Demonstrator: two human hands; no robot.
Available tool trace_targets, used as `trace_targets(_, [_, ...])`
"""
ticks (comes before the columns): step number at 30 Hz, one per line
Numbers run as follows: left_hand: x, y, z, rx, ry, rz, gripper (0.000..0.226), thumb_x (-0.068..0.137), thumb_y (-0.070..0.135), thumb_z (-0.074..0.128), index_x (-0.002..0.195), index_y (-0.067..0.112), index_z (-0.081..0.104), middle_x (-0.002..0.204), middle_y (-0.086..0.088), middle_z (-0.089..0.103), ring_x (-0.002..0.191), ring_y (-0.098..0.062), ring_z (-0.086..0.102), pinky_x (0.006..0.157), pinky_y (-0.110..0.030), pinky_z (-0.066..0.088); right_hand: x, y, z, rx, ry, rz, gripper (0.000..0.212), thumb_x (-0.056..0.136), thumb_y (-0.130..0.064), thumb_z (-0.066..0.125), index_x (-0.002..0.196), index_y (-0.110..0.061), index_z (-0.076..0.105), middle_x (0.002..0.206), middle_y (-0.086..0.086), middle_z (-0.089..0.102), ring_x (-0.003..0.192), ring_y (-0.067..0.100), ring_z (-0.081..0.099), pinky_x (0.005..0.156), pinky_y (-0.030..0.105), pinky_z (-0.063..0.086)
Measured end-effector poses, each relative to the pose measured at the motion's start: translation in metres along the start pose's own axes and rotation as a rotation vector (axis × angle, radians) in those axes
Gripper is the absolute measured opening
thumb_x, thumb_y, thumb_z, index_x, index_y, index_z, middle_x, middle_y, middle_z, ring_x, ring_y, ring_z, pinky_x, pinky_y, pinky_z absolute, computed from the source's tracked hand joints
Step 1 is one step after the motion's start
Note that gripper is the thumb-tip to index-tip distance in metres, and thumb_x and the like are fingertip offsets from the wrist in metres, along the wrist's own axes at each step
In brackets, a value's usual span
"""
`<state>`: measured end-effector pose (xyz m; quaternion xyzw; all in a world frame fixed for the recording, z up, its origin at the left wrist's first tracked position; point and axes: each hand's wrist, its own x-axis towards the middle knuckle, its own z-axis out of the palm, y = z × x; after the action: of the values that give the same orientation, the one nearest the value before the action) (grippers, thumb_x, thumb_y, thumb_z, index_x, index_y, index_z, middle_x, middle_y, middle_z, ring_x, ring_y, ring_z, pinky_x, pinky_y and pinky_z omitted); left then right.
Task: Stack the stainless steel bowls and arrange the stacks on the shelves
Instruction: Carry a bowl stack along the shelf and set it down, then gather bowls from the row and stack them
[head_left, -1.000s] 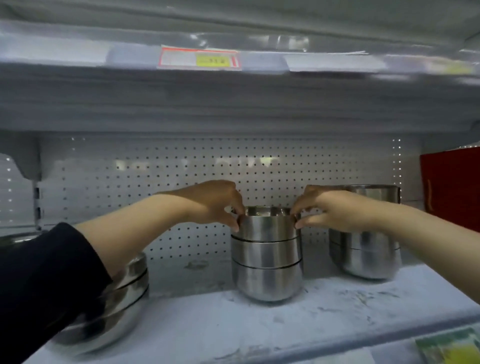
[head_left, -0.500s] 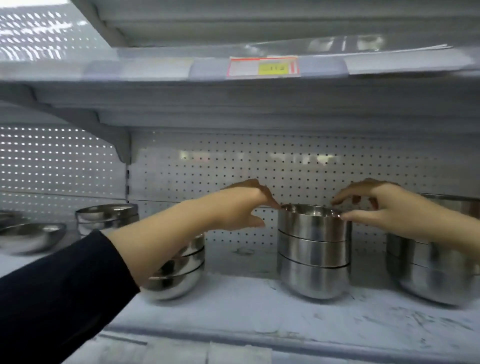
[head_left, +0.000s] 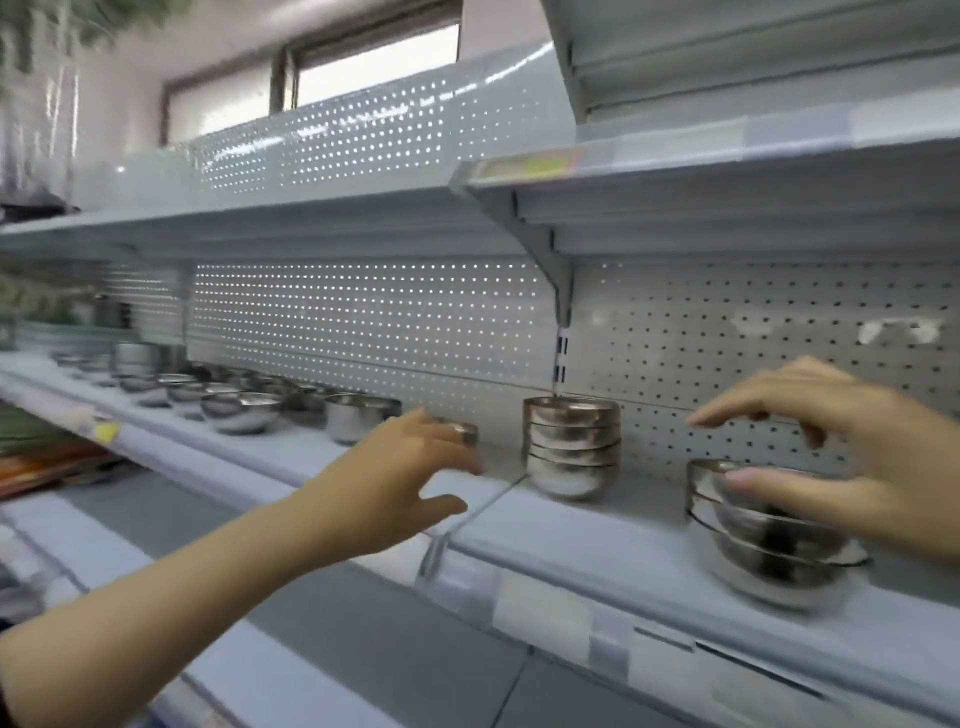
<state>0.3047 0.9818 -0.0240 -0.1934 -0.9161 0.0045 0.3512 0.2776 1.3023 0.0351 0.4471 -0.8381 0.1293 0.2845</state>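
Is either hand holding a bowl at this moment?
No: the left hand and the right hand both have spread fingers in the air, and no bowl is in either.

Bowls (head_left: 572, 447): shiny mirror-like steel. Shelf (head_left: 597, 540): matt painted metal, scuffed. Back panel (head_left: 363, 312): perforated metal, matt.
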Motion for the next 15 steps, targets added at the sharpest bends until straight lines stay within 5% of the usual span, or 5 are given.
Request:
trace_targets(3, [-0.041, -0.073, -0.002, -0.045, 0.009, -0.068, 0.031, 0.081, 0.033, 0.069, 0.111, 0.027, 0.066, 0.099, 0.016, 0.059, 0.098, -0.011, 0.049, 0.088, -0.021, 0.036, 0.043, -0.039, 0.053, 0.014, 0.006, -0.026, 0.052, 0.069, -0.085, 0.037, 0.113, -0.061, 0.049, 0.109, -0.036, 0.052, 0.108, -0.009, 0.046, 0.079, 0.014, 0.04])
trace_targets(10, [-0.079, -0.209, -0.002, -0.156, 0.03, -0.196, 0.028, 0.079, 0.034, 0.071, 0.107, 0.03, 0.066, 0.092, 0.028, 0.052, 0.091, -0.002, 0.046, 0.088, -0.016, 0.034, 0.145, -0.091, 0.15, 0.022, -0.031, 0.027, 0.026, 0.075, -0.061, 0.056, 0.1, -0.057, 0.05, 0.104, -0.043, 0.04, 0.11, -0.019, 0.035, 0.09, 0.001, 0.028])
trace_targets(15, [-0.081, -0.269, 0.028, -0.254, 0.056, -0.206, 0.027, 0.079, 0.035, 0.07, 0.105, 0.035, 0.064, 0.088, 0.037, 0.043, 0.088, 0.013, 0.039, 0.081, -0.004, 0.029, 0.191, -0.106, 0.203, -0.025, -0.117, 0.055, 0.028, 0.084, -0.049, 0.06, 0.111, -0.047, 0.051, 0.1, -0.037, 0.042, 0.11, -0.021, 0.028, 0.089, -0.001, 0.023])
